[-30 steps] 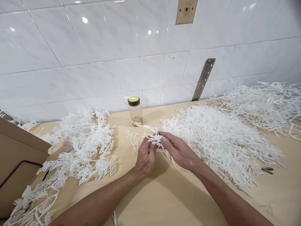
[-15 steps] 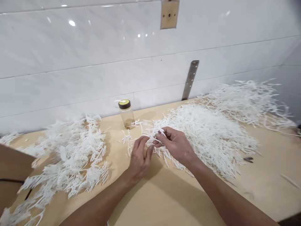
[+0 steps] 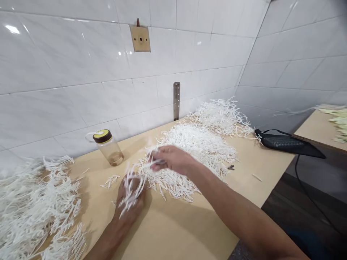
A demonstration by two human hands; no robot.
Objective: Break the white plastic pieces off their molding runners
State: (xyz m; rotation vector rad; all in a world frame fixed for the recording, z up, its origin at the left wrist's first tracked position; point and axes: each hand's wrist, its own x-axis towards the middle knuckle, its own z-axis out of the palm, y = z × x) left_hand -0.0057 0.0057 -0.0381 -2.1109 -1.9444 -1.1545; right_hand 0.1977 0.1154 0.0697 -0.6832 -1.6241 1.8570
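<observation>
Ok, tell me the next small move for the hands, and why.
Probably bring the right hand to the branched white strands in the left hand: the two hands look apart, those strands have several branches, and short loose pieces lie piled near the right hand. Blur hides whether the right hand holds anything.

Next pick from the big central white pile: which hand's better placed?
Right, most likely. The right hand appears over the left edge of the white pile; the left hand is farther from it, with white strands across it, too blurred to judge its grip.
</observation>
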